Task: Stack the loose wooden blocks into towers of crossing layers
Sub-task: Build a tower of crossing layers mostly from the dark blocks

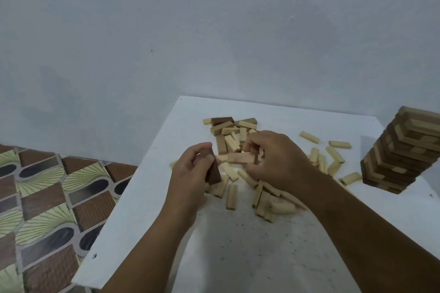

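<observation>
White bench [238,257], top speckled with dark specks, its far edge against a plain pale grey-blue wall [214,31]. Left of the left hand and lower, patterned floor [47,197]: brown wood-look tiles, green fan shapes, dark ovals. Left hand [190,169] curled round a dark brown block [213,173], held near upright just above the bench. Right hand [273,159], fingers bent, pinches a light wooden block [240,157] held level, one end close to the left hand. Loose wooden blocks [232,194] scattered on the bench under, beyond and right of both hands, mostly pale, a few darker at the far pile. Tower [402,152] of crossing light and dark layers stands on the bench well right of the right hand, cut by the frame edge.
</observation>
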Demonstrator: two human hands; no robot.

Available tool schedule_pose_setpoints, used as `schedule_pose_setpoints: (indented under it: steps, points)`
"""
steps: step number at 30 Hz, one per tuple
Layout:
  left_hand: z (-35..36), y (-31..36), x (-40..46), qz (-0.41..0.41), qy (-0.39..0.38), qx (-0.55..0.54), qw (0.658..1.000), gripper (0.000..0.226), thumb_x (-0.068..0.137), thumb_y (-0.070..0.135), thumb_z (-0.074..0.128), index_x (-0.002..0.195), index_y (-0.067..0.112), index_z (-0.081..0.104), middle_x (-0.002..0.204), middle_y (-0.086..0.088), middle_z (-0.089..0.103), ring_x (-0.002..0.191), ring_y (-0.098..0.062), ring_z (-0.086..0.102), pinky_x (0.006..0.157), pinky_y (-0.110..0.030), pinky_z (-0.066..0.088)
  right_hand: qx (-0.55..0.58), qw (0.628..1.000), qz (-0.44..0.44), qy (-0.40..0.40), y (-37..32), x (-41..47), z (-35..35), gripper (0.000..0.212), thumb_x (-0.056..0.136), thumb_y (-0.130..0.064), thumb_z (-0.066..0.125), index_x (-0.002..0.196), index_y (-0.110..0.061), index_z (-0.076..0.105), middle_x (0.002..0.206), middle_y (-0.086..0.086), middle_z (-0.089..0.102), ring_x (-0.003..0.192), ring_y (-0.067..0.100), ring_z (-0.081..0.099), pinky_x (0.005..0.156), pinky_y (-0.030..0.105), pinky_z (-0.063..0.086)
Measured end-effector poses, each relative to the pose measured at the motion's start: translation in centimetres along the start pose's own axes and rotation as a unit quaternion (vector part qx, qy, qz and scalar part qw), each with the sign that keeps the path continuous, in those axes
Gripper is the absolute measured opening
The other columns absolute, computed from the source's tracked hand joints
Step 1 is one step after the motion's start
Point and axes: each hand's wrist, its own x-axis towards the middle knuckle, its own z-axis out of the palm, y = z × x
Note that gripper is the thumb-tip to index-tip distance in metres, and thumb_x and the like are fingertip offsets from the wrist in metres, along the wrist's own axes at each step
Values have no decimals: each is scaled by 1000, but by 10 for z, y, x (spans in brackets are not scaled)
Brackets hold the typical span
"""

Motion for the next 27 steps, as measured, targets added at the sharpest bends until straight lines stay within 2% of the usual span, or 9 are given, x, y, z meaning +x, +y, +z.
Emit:
schedule_pose_setpoints:
  steps: [2,7,9,12,16,20,23,25,27]
  points:
    - [18,-2,-8,-4,-42,16,999,20,97,12,57,112,23,66,90,-4,75,86,-12,71,68,-27,57,15,999,13,38,13,-24,-12,22,67,-26,74,83,-33,61,79,-13,57,70,5,51,56,27,43]
    - [67,-12,-29,-10,-131,85,988,13,93,14,65,104,20,62,83,-10,75,82,-25,71,70,-34,58,37,992,83,83,46,-101,-41,19,68,-27,77,83,-31,64,77,-13,61,72,7,55,57,19,43]
    - [85,-20,-36,-9,-155,138,978,13,90,19,70,101,24,65,82,-4,75,81,-17,70,70,-30,60,42,987,121,94,57,-129,-49,20,68,-28,79,82,-31,65,78,-14,63,74,6,56,59,18,43]
    - [111,-33,-46,14,-188,223,956,12,89,20,71,97,29,68,88,6,73,77,0,66,63,-17,54,38,979,173,98,75,-167,-55,19,68,-32,79,81,-33,65,76,-17,63,74,3,55,57,17,43]
    - [142,-48,-61,94,-215,359,903,15,89,25,69,103,31,69,96,19,66,90,1,62,80,-23,55,48,973,212,79,96,-198,-52,15,70,-39,74,76,-37,60,75,-16,61,72,4,55,61,24,47]
    - [162,-57,-69,132,-225,420,869,15,89,27,68,104,29,69,96,17,63,85,1,55,69,-4,38,73,972,219,49,102,-209,-53,22,68,-48,72,81,-39,58,80,-15,59,75,4,56,64,23,47]
    - [169,-58,-71,148,-212,450,855,17,91,27,66,108,26,68,101,13,65,87,-5,55,68,-7,34,99,966,234,56,105,-212,-57,29,79,-26,71,96,-34,49,89,-12,52,79,7,52,65,19,45]
    - [172,-58,-72,145,-209,457,852,23,92,28,65,115,23,68,111,10,66,87,-8,59,76,-16,37,84,964,246,57,109,-212,-59,36,81,-7,62,97,-30,40,93,-6,46,81,10,50,65,17,41]
    - [177,-58,-73,148,-207,470,845,27,93,29,64,119,21,67,119,7,66,97,-11,60,85,-21,39,71,962,254,64,113,-210,-58,38,82,-1,60,98,-30,41,101,-5,44,86,9,50,67,12,40]
